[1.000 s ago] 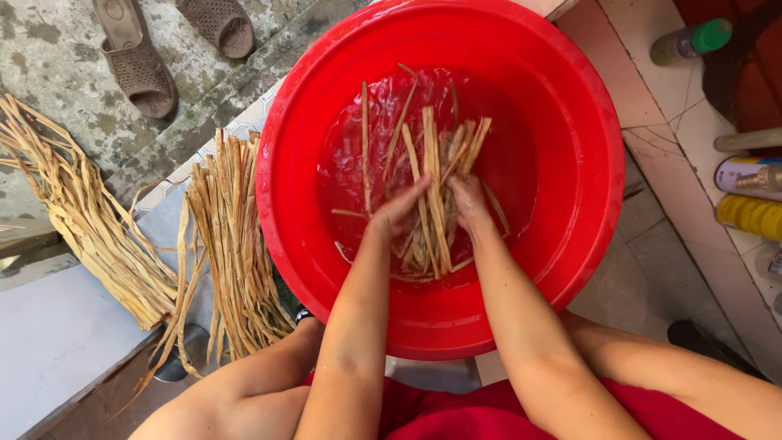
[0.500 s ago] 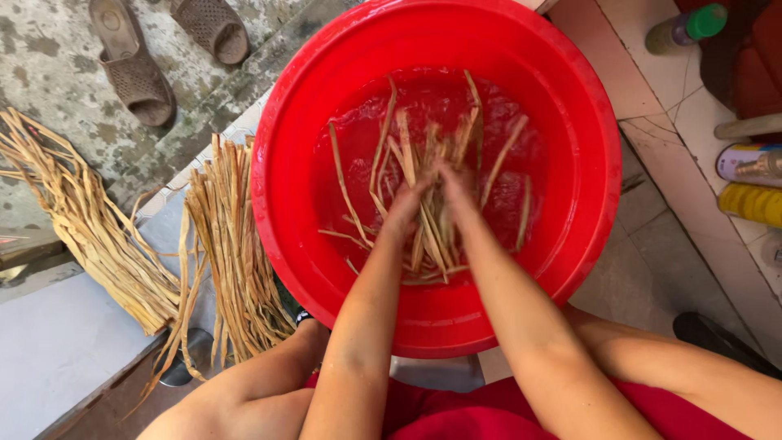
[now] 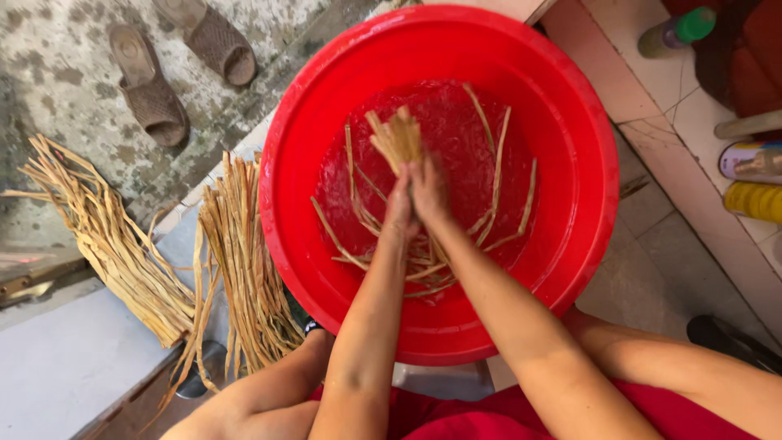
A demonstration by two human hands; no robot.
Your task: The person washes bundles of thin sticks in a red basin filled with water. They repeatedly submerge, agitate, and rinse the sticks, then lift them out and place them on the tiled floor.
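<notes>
Glossy red plastic basin [image 3: 570, 122], wet fibrous straw-like strips [image 3: 397, 134], rough mottled concrete floor [image 3: 57, 73].

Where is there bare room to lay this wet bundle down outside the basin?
The grey ledge, below the left pile of strips, is bare. The tiled floor right of the red basin, before the yellow bottle, is bare too. Between basin and the nearer strip pile it is crowded. Both hands, left hand and right hand, clasp the bundle.

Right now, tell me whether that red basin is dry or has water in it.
It has water. The red basin shows a rippled, glistening surface with tan strips lying in it, and both hands grip a bundle above.
</notes>
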